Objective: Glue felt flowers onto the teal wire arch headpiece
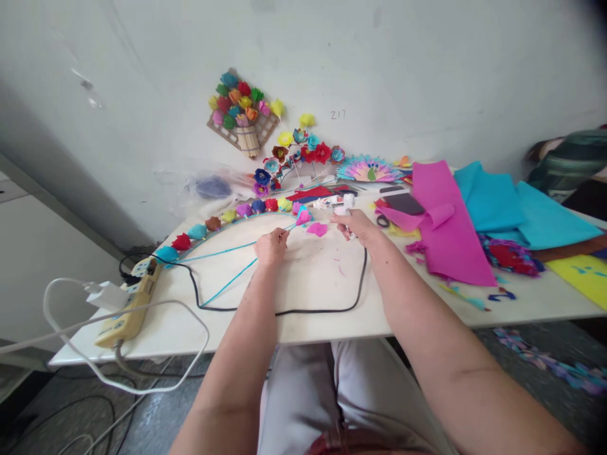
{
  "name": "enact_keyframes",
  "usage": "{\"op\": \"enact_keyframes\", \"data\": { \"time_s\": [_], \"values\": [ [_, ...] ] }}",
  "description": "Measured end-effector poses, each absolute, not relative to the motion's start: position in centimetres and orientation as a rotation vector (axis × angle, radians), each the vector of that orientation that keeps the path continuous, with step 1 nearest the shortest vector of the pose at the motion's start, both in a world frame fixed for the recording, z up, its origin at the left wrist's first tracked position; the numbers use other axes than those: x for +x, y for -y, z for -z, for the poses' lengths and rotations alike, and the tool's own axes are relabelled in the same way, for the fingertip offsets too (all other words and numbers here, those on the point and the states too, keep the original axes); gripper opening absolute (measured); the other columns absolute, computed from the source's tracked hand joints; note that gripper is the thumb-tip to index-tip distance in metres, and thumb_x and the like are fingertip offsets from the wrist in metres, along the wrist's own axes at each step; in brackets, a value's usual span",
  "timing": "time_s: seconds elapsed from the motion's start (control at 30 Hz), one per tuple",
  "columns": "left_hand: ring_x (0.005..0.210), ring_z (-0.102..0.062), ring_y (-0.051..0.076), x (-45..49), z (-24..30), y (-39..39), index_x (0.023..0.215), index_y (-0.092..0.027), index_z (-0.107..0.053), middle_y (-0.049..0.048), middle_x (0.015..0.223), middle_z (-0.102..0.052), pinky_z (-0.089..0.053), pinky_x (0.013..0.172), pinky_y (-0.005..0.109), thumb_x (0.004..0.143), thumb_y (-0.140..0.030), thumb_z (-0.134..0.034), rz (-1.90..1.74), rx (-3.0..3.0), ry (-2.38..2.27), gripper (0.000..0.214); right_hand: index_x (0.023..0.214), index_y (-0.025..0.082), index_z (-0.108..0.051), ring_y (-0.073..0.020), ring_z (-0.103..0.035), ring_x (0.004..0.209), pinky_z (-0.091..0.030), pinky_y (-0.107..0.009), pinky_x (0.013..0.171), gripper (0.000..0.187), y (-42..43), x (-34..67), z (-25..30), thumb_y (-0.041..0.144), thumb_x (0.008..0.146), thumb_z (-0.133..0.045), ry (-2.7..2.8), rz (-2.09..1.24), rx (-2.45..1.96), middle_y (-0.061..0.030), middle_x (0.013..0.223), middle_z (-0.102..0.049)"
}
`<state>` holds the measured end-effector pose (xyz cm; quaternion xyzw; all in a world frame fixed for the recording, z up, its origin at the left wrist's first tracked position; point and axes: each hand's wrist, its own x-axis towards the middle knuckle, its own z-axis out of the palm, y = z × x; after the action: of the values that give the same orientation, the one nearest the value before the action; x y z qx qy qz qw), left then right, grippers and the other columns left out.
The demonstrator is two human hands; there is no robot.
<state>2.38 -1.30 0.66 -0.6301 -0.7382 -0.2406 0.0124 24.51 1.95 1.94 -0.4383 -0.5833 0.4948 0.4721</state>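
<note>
My left hand (271, 246) is closed in a pinch on a blue cord (222, 251), whose strands run back toward the left of the table. Just beyond those fingers is a pink and blue paper flower (303, 216). A curved row of colourful paper flowers (229, 216) stretches from it to the far left. My right hand (356, 226) is wrapped round a white glue gun (348, 203), apart from the flower. Its black cable (364, 272) hangs down below that hand. Between the two hands, a loose pink petal piece (317, 229) lies flat on the table.
A yellow power strip (128, 316) with plugs and white cables stands at the left edge. Magenta sheet (453, 221) and blue sheets (493, 196) cover the right side. Small scissors (382, 221) lie near my right hand. Finished paper flowers (322, 153) line the wall.
</note>
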Motion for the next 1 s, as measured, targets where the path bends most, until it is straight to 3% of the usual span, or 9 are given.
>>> {"op": "enact_keyframes", "data": {
  "time_s": [0.47,0.8,1.0],
  "values": [
    [0.071,-0.057,0.013,2.18,-0.63,1.14,0.083,-0.027,-0.06,-0.0033,0.065,-0.065,-0.033,0.058,0.021,0.081,-0.043,-0.033,0.812,-2.067,2.213,0.031,0.065,0.014,-0.05,-0.0042,-0.033,0.03,-0.03,-0.019,0.029,0.027,-2.07,24.18,-2.13,0.036,0.059,-0.066,1.334,-1.311,-0.975,0.0049,0.042,-0.046],
    [0.072,-0.058,0.013,2.1,-0.69,1.17,0.084,-0.028,-0.061,-0.003,0.071,-0.066,-0.032,0.057,0.021,0.076,-0.049,-0.039,0.749,-2.006,2.208,0.032,0.069,0.012,-0.052,-0.0043,-0.032,0.029,-0.028,-0.019,0.028,0.023,-2.32,24.03,-1.93,0.029,0.061,-0.065,1.208,-1.319,-0.996,0.0054,0.04,-0.045],
    [0.067,-0.057,0.013,1.76,-0.38,1.05,0.081,-0.027,-0.062,-0.0029,0.06,-0.063,-0.031,0.056,0.022,0.079,-0.048,-0.034,0.761,-2.036,2.143,0.034,0.07,0.013,-0.052,-0.0038,-0.032,0.028,-0.028,-0.018,0.028,0.024,-2.18,23.94,-2.14,0.03,0.06,-0.065,1.185,-1.317,-0.988,0.0062,0.04,-0.045]
  ]
}}
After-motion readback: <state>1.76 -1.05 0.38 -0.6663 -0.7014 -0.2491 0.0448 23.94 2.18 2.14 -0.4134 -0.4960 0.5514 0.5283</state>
